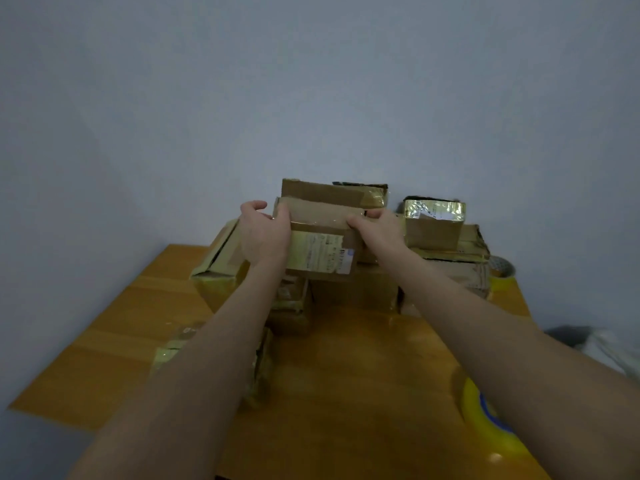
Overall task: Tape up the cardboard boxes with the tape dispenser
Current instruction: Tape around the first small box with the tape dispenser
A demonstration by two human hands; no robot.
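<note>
The box point(320, 233) is at far centre of the bench point(346, 358), on or just above the pile. The left hand point(265, 233) and right hand point(375, 228) each grip one end. It is probably light and stiff, with slick taped faces. Hold it at the ends, near the corners.

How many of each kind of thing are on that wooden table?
Brown cardboard boxes: 8 visible, arms may hide more
Tape rolls: 2
Hands, both gripping the front top box: 2
Total: 12
</note>
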